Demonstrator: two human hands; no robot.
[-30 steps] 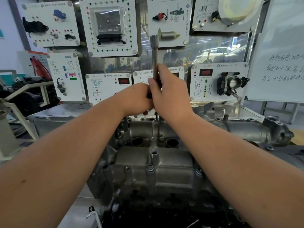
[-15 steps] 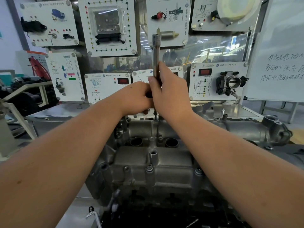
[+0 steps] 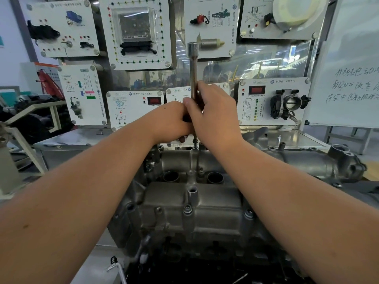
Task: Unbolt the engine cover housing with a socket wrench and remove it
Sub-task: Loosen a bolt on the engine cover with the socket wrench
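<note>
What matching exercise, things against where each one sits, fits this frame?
Things:
1. socket wrench
2. right hand
3. whiteboard
4. two round holes

Places:
A. far right, with handwriting
B. top of the engine cover, side by side
C. upright, above the cover's far edge
D. curled round the wrench shaft, touching the left hand

Pairs: 1-C, 2-D, 3-A, 4-B

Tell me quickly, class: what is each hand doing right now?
Left hand: curled round the lower part of the socket wrench, gripping it.
Right hand: fingers wrapped round the same wrench shaft, which stands upright over the engine cover housing.
</note>
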